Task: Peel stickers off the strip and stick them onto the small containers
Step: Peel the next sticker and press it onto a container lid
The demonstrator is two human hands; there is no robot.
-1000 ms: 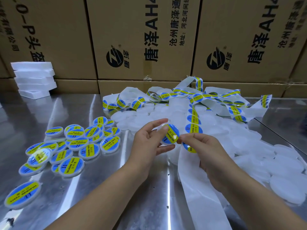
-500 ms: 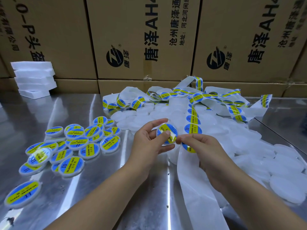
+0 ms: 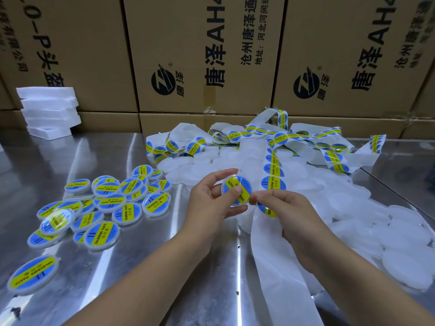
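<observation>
Here the left hand (image 3: pixel 209 196) holds a small round container (image 3: pixel 236 190) above the middle of the table (image 3: pixel 47 161), fingers curled round its rim and the thumb pressed on its blue and yellow sticker. Just beside it, the right hand (image 3: pixel 289 215) pinches the sticker strip (image 3: pixel 273 175) at a sticker. The strip lies tangled along the far edge and trails to the near edge. Labelled containers (image 3: pixel 110 201) lie toward the left edge, and plain white containers (image 3: pixel 400 231) are heaped toward the right edge. Cardboard boxes (image 3: pixel 202 55) stand behind, and white blocks (image 3: pixel 49 111) are stacked at the far left corner.
</observation>
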